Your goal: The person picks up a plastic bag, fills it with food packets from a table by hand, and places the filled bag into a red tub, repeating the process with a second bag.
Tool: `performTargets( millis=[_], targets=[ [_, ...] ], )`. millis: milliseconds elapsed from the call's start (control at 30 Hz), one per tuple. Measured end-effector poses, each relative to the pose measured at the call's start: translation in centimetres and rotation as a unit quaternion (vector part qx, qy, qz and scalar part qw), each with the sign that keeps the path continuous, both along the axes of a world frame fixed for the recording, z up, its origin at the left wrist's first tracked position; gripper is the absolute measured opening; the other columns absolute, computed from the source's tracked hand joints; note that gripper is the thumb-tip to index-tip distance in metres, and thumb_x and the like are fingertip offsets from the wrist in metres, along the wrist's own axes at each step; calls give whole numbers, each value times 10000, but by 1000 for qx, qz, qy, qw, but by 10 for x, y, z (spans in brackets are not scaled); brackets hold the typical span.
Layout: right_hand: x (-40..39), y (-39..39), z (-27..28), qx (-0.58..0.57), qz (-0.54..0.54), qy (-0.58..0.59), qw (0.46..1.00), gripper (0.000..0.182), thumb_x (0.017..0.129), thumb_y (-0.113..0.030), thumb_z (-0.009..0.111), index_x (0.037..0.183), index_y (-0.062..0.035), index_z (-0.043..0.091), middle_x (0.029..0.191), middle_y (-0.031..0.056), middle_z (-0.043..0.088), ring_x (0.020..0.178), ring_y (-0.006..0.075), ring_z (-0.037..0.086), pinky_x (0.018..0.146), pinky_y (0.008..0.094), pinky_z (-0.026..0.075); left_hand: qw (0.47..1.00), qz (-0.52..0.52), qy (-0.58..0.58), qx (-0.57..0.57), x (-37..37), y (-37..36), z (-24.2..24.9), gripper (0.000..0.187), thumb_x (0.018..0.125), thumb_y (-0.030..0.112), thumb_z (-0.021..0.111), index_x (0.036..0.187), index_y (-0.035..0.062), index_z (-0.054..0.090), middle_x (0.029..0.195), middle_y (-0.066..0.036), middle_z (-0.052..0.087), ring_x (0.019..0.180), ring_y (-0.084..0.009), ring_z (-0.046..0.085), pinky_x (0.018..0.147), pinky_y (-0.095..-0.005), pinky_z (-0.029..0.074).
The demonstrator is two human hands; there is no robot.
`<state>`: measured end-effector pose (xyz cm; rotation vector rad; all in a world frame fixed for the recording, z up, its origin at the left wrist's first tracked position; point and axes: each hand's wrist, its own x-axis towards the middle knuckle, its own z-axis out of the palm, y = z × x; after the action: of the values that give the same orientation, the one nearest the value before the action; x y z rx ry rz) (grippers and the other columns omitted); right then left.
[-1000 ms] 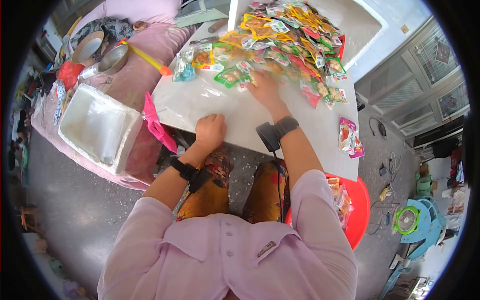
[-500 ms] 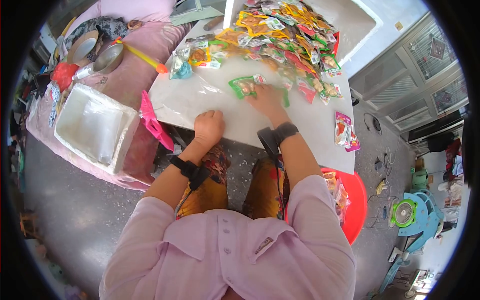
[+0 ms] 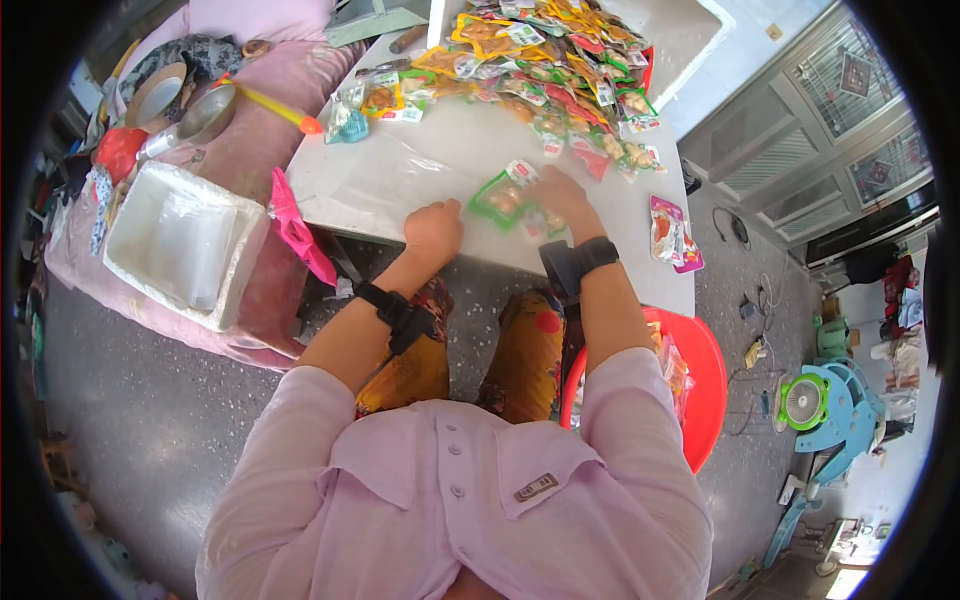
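Note:
On the white table top [image 3: 350, 195], a green-edged snack packet [image 3: 500, 197] with pale pieces inside lies close to the front edge. My right hand [image 3: 566, 198] is at its right end with the fingers curled down on it; motion blurs both. A second small packet end [image 3: 540, 222] shows under that hand, also smeared. My left hand [image 3: 436, 232] rests as a loose fist at the table's edge, left of the packet and apart from it, with nothing visible in it.
A heap of snack packets [image 3: 570, 60] covers the back of the table. Two pink packets [image 3: 672, 235] lie at the right edge. Below stands a red basin [image 3: 705, 390] with packets. A white foam box [image 3: 180, 245] sits on the pink-covered bed, left of a pink bag [image 3: 298, 228].
The green packet has come nearer to the front edge, along with my right hand. My left hand has shifted slightly toward it, still closed.

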<state>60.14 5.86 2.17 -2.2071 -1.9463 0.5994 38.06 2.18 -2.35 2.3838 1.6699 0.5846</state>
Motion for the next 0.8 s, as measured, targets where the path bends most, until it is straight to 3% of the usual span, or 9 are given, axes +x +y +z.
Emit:
performTargets(
  millis=[100,300,400,500,600,700,800],
  targets=[
    [-10,3,9,1,7,11,1000,705,527,-485,636,1004,10,481,1076,174,507,1001,303,483,812,334,384,1000,-4,15,-4,4,-1,1,107,708,130,455,764,50,499,747,-134,565,691,-314,557,621,-410,442],
    [-5,32,-16,124,0,140,982,696,599,-372,633,1117,39,414,1121,224,464,1050,309,454,859,337,369,999,7,37,-6,7,-1,3,105,706,122,450,766,61,510,755,-127,572,692,-307,566,622,-403,449],
    [-13,38,-16,79,36,213,973,712,614,-319,638,1167,39,369,1151,244,431,1085,308,426,889,327,353,999,7,37,5,9,-2,4,100,703,124,459,760,61,512,748,-124,574,676,-304,569,611,-398,453],
    [-17,52,-34,67,56,189,978,650,600,-315,652,1112,23,435,1103,241,470,1028,322,469,842,336,385,999,8,36,10,8,-1,1,96,701,128,466,751,59,511,737,-122,574,665,-302,570,602,-391,455],
    [-20,54,-30,35,82,150,985,484,618,-254,647,999,10,508,977,195,546,868,285,549,731,332,432,999,1,42,7,7,-2,2,95,712,140,469,761,72,514,748,-108,575,689,-283,573,608,-376,454],
    [-14,32,-14,75,85,332,937,306,650,-192,624,865,7,534,809,115,562,692,212,558,591,331,443,997,0,70,-21,7,-5,9,102,740,161,464,800,100,519,788,-83,577,745,-247,578,632,-353,455],
    [-11,-10,19,65,55,359,929,196,694,-132,584,827,-8,512,753,74,530,653,169,535,537,325,440,996,6,74,-51,7,-3,13,118,750,171,456,821,94,511,808,-86,576,763,-250,575,649,-356,453]
  ],
)
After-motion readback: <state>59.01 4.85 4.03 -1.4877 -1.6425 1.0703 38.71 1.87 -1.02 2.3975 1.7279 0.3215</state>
